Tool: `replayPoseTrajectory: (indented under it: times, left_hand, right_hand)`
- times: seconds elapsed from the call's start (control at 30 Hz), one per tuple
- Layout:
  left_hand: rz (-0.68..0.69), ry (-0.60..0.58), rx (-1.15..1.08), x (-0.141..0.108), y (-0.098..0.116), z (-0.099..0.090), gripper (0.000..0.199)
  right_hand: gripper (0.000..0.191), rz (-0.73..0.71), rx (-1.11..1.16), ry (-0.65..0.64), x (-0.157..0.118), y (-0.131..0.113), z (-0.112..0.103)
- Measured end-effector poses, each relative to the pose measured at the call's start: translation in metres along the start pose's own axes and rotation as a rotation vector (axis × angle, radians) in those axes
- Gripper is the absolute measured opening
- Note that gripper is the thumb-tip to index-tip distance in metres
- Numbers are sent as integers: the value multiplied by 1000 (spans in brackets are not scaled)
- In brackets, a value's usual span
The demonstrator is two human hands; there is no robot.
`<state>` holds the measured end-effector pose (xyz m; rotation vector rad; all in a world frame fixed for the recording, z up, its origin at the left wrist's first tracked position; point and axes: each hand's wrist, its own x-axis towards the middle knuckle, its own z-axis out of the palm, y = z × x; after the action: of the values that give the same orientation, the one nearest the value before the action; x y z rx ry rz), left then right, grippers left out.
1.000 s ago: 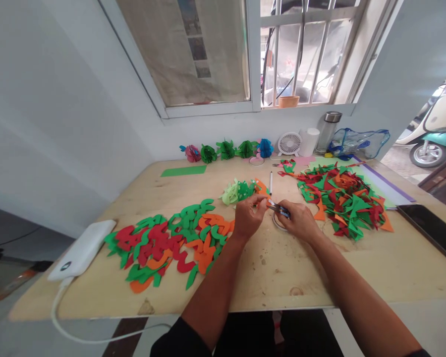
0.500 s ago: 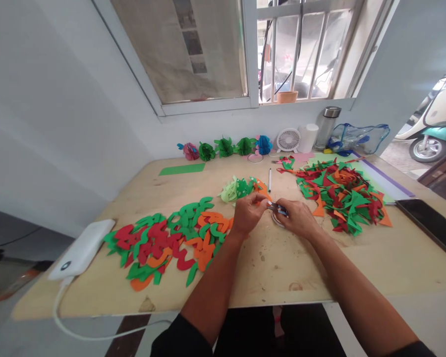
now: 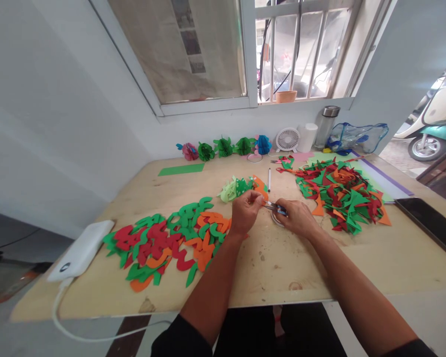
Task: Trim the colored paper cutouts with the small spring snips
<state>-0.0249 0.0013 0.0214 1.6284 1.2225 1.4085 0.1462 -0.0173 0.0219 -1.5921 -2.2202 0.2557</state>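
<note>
In the middle of the table, my right hand is closed around small scissors, whose blades point left. Just left of the blades, my left hand pinches something small between thumb and fingertips; the fingers hide most of it. An orange paper piece lies just beyond the left fingertips, beside dotted green paper pieces and a pale green cutout. Left of my left forearm spreads a pile of curvy red, green and orange cutouts. Part of a ring-shaped object shows beneath the scissors.
Paper scraps are heaped at right, near a phone. A pen and green strip lie farther back. Along the wall stand paper ornaments, a small fan and a bottle. A white power bank sits left.
My left fingertips have shifted slightly left and down, and more of the orange paper piece behind them shows. My right hand stays nearly in place with the scissors.
</note>
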Motion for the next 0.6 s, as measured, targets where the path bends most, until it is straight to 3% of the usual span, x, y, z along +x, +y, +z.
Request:
replayPoseTrajectory:
  times: [0.13,0.3,0.4,0.6]
  left_hand:
    - [-119,93,-139,3,1,2,11]
    - [-226,98,-253,0,4,9,12]
    - [-208,33,-285,-3,4,15,14]
    - [-129,-65,-275,-8,-1,24,14]
  right_hand:
    - [12,38,112,71,1,1,-4]
    - [16,108,526,160,4,-1,-9]
    - [17,150,697,192,4,-5,-12]
    - [15,203,834,187,5,-11,-14]
